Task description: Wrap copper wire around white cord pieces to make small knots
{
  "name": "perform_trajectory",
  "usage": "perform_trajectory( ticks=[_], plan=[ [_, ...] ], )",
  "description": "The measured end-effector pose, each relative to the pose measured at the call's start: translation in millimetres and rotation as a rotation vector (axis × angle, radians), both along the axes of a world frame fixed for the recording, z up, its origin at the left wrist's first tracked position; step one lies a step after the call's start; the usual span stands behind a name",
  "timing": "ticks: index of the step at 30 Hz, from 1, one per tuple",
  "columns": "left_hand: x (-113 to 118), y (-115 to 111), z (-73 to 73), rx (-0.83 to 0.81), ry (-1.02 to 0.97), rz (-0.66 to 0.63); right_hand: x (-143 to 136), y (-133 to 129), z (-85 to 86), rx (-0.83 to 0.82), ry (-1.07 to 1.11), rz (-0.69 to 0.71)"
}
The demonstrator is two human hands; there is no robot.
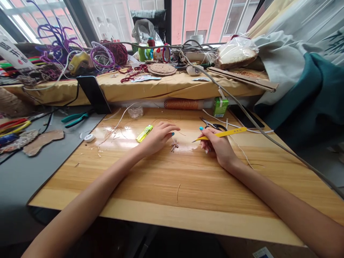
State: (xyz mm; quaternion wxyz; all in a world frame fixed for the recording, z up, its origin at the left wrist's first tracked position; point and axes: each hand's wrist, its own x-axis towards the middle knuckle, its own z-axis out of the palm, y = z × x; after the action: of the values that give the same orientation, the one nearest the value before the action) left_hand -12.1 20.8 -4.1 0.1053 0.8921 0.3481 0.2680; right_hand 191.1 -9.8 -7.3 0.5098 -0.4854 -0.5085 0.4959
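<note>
Yellow tweezers (228, 133) lie in my right hand (219, 147), closed round them, with the pointed tips aimed left. My left hand (158, 136) holds nothing; its fingers stretch out to the right, apart, over the tabletop. Just below those fingertips, a small brownish knotted cord piece (174, 145) rests on the wooden table (150, 190), between both hands. A bright yellow-green lighter (144, 133) lies beside my left hand. Behind my right hand are black-handled scissors (215, 125), partly hidden by it.
A clear round container (135, 111) and cord scraps (110, 134) sit at the back left. An orange thread spool (182, 104), green carton (220, 106) and phone (245, 116) line the back. A grey cable (285, 147) crosses the right side. Teal pliers (75, 119) lie left.
</note>
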Motion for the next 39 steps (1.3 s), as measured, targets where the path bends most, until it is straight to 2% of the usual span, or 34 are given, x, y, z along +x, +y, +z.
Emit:
perform_trajectory(
  ticks=[5,16,22,29,39],
  plan=[
    [-5,4,-2.1,-0.039,0.174,-0.131,0,-1,-0.2,0.013,-0.018,0.015],
    [9,-10,2.3,0.024,0.086,-0.141,0,-3,3.2,0.011,0.013,0.015],
    [17,-22,4.2,0.062,0.001,-0.206,-2,-7,3.0,-0.005,-0.164,0.05],
    [19,-28,-1.1,0.162,0.142,-0.28,-3,-11,2.9,0.129,-0.34,0.068],
    [18,-28,-0.1,0.301,0.154,-0.31,-4,-16,7.6,0.255,-0.452,0.064]
  ],
)
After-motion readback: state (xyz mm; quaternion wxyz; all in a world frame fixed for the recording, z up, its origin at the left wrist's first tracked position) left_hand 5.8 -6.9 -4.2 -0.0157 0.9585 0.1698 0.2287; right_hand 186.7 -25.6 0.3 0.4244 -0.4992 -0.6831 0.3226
